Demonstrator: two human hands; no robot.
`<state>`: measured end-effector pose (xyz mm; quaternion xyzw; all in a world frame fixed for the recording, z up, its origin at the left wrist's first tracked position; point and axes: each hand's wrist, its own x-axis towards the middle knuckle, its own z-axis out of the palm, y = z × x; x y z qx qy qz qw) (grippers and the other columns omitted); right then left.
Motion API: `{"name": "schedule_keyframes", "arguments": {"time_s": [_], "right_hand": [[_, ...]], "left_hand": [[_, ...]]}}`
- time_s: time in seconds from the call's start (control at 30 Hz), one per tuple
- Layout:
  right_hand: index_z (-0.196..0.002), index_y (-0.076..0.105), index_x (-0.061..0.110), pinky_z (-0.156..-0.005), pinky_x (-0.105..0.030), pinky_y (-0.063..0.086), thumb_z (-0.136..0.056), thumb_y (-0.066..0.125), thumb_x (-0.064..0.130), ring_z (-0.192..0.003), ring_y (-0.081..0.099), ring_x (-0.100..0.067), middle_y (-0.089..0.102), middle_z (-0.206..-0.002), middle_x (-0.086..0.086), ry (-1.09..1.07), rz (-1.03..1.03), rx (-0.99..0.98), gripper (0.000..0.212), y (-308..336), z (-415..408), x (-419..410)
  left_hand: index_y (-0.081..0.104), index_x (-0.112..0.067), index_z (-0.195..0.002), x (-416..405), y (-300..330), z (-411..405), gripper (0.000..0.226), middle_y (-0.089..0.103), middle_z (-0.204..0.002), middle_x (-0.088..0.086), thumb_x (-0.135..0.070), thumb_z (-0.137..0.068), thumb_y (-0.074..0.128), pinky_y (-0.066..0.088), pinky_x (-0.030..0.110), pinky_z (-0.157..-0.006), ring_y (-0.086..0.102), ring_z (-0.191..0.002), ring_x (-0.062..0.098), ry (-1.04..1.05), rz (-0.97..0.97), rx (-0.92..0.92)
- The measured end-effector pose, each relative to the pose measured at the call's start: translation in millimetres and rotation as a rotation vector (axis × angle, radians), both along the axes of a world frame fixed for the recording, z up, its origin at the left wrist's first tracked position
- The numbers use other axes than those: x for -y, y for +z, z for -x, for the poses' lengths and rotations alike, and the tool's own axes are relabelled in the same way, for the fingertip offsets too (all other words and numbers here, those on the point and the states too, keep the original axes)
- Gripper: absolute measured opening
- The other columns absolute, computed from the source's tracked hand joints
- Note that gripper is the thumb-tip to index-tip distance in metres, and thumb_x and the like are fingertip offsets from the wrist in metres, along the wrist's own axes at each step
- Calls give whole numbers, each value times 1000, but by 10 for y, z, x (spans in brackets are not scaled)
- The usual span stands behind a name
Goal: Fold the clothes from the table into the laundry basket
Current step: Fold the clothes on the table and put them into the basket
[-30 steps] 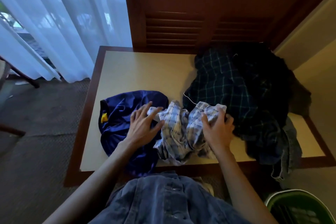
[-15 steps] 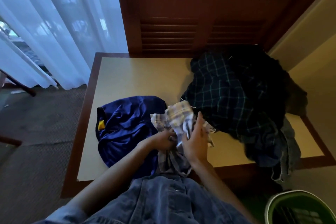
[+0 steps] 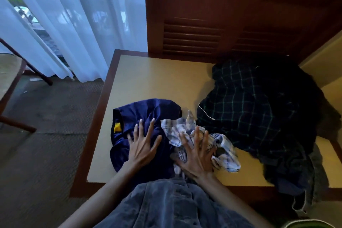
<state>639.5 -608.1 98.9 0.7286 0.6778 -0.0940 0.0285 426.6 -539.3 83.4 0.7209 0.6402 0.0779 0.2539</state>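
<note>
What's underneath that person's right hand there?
The right hand lies flat, fingers spread, on a crumpled light plaid garment. Whatever lies beneath that cloth, presumably the table, is covered.

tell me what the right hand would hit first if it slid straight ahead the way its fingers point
Probably the raised fold of the light plaid garment just beyond the right hand, which lies flat on it. Past that comes bare table; the dark plaid pile sits off to the right.

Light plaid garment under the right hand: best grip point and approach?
Probably the loose far corner of the light plaid garment. It sticks up off the table, clear of the flat right hand and not under the dark plaid pile. Come from above and pinch it; the rest is bunched, so edges are hard to tell.
</note>
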Motion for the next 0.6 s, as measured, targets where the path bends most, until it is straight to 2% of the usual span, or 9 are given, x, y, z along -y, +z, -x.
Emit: {"name": "schedule_keyframes", "arguments": {"time_s": [0.07,0.1,0.17,0.23,0.33,0.43,0.53,0.6], "right_hand": [[-157,16,38,-95,-77,31,-85,31,85,-147,10,-54,3,-166,-20,12,-24,92,87,-79,4,-30],[-156,21,36,-94,-73,35,-86,37,81,-144,20,-55,9,-165,-22,21,-23,140,85,-106,-2,-45],[-152,32,33,-95,-67,37,-87,43,77,-136,38,-53,24,-161,-24,46,-40,217,79,-160,-54,-75],[-147,42,30,-91,-62,43,-91,45,69,-126,49,-51,39,-154,-24,81,-60,281,68,-219,-114,-123],[-135,51,28,-83,-56,50,-86,64,58,-118,55,-49,52,-141,-24,81,-48,290,59,-259,-144,-288],[-130,55,26,-79,-54,54,-84,57,63,-116,55,-46,54,-134,-21,-7,-5,152,59,-170,-179,-546],[-130,56,28,-82,-48,52,-93,36,67,-120,49,-36,50,-135,-9,-183,-91,-111,58,100,-245,-690],[-126,56,29,-83,-43,47,-95,38,65,-117,50,-31,51,-129,-3,-298,-104,-264,50,297,-315,-704]], "left_hand": [[-13,-54,-150,85,-66,-64,68,-13,-167,4,-71,-95,22,5,62,-116,-7,-153,27,-82,-35,-64],[-9,-54,-151,91,-91,-92,66,-8,-167,5,-71,-95,21,8,62,-116,-2,-153,28,-119,-64,-109],[7,-52,-153,71,-123,-119,61,16,-165,9,-68,-96,22,23,64,-110,20,-148,34,-171,-104,-204],[29,-45,-152,14,-140,-115,59,40,-153,12,-62,-96,29,40,61,-95,44,-130,38,-199,-108,-263],[46,-31,-144,-93,-190,-89,52,55,-132,16,-47,-95,41,50,50,-74,57,-99,40,-251,-202,-277],[42,-26,-138,-241,-128,-120,47,55,-118,11,-39,-95,56,53,46,-64,61,-89,34,-225,-209,-243],[46,-31,-132,-316,124,-175,38,55,-113,2,-49,-99,47,54,42,-61,64,-87,29,-67,-146,-116],[47,-32,-133,-345,316,-177,39,58,-112,2,-52,-99,44,54,43,-63,65,-86,31,20,-137,2]]}}
